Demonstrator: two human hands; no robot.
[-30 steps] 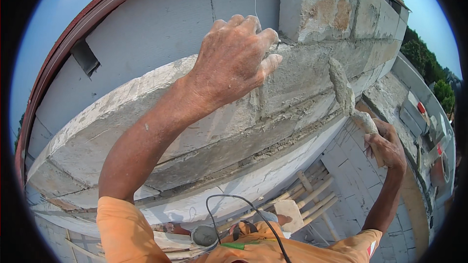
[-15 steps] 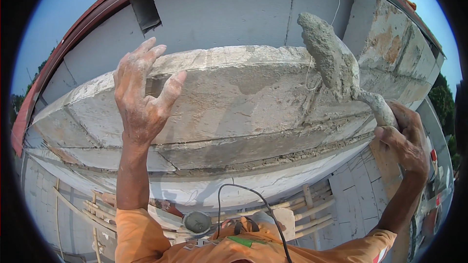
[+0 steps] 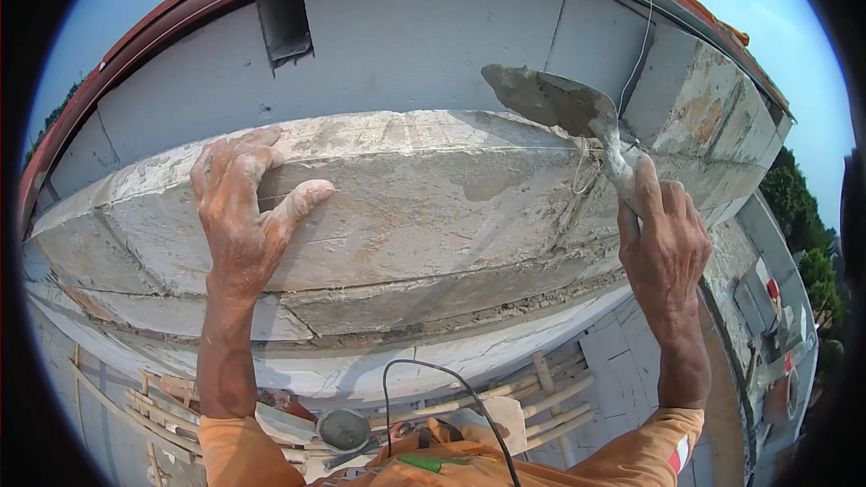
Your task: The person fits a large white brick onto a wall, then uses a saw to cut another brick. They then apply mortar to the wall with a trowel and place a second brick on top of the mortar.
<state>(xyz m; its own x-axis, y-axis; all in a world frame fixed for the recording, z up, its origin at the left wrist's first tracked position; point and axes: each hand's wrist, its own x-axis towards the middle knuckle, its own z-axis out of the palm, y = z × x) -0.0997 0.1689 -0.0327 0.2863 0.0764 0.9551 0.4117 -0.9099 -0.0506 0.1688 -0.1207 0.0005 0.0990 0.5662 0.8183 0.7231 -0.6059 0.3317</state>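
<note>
Since half a second ago the trowel [image 3: 564, 104] has shed its heap of mortar and now shows a nearly bare grey blade, tipped flatter, while the left hand [image 3: 242, 216] has dropped from open in the air to lie against the stone.

That left hand is spread wide, palm and fingers pressed on the face of the concrete ledge [image 3: 433, 207], gripping nothing, the thumb stretched out to the right. The right hand [image 3: 663, 243] is closed around the trowel's handle, with the blade raised up and left of it, above the ledge's top edge and before the pale block wall [image 3: 424, 45]. A thin string [image 3: 585, 171] loops down the ledge just beside the trowel's neck.

Beyond the ledge, a dark square opening [image 3: 284, 22] sits in the wall at upper left under the reddish roof edge [image 3: 180, 4]. Below, bamboo scaffold poles [image 3: 541, 392] and a black cable [image 3: 433, 388] show past the orange sleeves.

Judging from the drop visible beneath, a slip of the bracing hand on the dusty, mortar-smeared face could cost the person their balance. The trowel's neck could also snag the string and pull it out of line.
</note>
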